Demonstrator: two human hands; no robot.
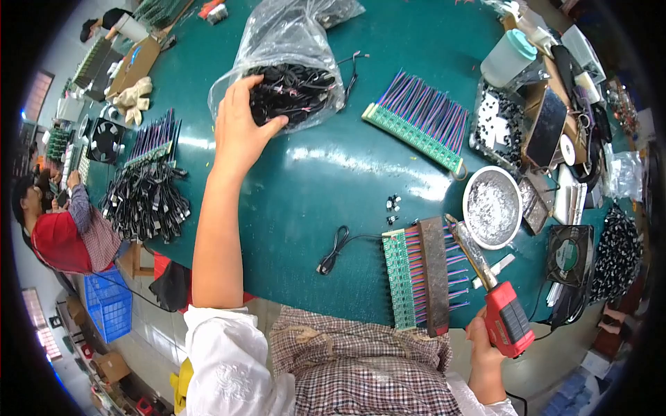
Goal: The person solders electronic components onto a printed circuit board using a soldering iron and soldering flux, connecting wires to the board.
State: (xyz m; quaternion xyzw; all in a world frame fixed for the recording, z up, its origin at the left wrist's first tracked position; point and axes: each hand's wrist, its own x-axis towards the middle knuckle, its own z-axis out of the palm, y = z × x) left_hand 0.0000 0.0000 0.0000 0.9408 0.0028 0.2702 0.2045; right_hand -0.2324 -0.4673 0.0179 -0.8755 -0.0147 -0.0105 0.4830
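Note:
My left hand reaches to the mouth of a clear plastic bag. Its thumb and fingers are spread at the edge of a bundle of black cables inside; some fingertips are hidden among them. My right hand grips a soldering iron with a red and black handle. The iron's tip points up-left, between a metal bowl and a dark bar. That bar lies across the coloured wires of a green circuit board panel. One black cable extends left from the panel's far end.
Another wired board panel lies farther back. Small black parts sit mid-table. At right are a lidded plastic jug, a parts tray and a fan. Cable bundles lie left; a co-worker sits beyond.

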